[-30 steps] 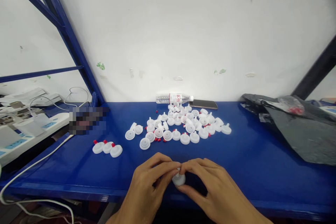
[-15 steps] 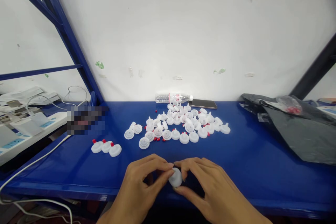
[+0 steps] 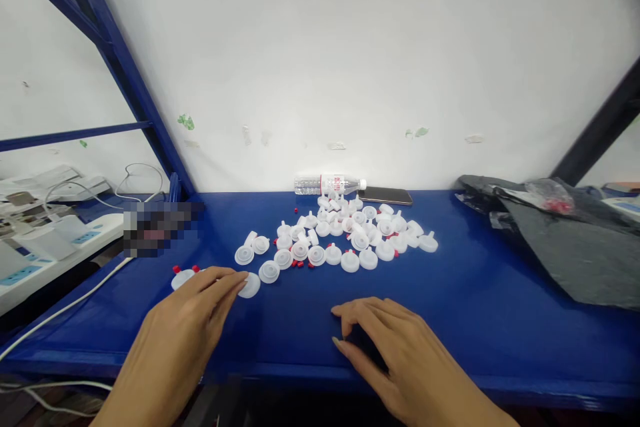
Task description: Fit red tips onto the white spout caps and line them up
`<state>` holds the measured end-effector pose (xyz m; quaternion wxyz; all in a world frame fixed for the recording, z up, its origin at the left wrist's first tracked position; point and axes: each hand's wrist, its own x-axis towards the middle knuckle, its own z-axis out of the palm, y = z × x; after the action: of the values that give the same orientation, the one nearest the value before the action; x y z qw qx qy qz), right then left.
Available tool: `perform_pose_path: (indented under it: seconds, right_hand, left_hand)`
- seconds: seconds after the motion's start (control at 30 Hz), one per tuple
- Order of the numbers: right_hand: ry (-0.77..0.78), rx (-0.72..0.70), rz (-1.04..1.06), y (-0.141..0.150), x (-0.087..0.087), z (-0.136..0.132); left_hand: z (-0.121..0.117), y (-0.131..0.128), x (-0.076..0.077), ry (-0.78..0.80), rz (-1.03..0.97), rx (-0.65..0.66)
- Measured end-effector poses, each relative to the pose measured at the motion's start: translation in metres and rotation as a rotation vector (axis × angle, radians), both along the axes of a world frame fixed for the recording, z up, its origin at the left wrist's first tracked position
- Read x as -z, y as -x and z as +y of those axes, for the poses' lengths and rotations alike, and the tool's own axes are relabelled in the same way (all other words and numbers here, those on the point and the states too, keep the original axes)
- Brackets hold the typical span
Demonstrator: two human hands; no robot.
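My left hand (image 3: 197,313) is closed at the left front of the blue table, its fingertips pinching the edge of a round white plastic cap (image 3: 250,286). Behind those fingers, white caps with red tips (image 3: 182,279) lie partly covered. My right hand (image 3: 387,343) rests near the table's front edge, thumb and index finger apart with nothing between them. Ahead of both hands spreads a loose pile of white spouted caps (image 3: 350,261), some turned underside up. Small red tips (image 3: 299,264) lie among them.
A clear plastic bottle (image 3: 327,185) lies on its side against the wall, beside a phone (image 3: 386,196). At the right is a dark plastic bag (image 3: 560,247) with a small clear bag of red pieces (image 3: 557,204). Power strips (image 3: 85,240) and a white cable (image 3: 90,295) occupy the left.
My left hand has moved left with the white cap, away from my right hand, toward the red-tipped caps. My right hand has let go of the cap and stays in nearly the same place.
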<state>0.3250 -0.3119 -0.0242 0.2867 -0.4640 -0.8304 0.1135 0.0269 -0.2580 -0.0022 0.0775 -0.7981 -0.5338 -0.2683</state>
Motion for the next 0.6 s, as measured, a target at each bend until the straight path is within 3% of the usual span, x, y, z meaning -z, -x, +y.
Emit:
perform_pose_path:
  seconds: [0.17, 0.4, 0.53, 0.6]
  right_hand:
    - [-0.012, -0.014, -0.007, 0.0, 0.001, 0.0]
    - [-0.024, -0.019, -0.015, 0.0, 0.001, 0.0]
    - [-0.041, -0.029, -0.014, 0.001, 0.0, 0.001]
    - [-0.052, -0.033, -0.012, 0.002, 0.001, 0.001]
  left_hand:
    - [0.004, 0.008, -0.004, 0.095, 0.158, -0.14]
    - [0.005, 0.001, -0.003, 0.075, 0.14, -0.213]
    - [-0.004, -0.017, -0.008, -0.122, 0.173, -0.264]
    - [-0.004, -0.032, -0.008, -0.231, 0.215, -0.208]
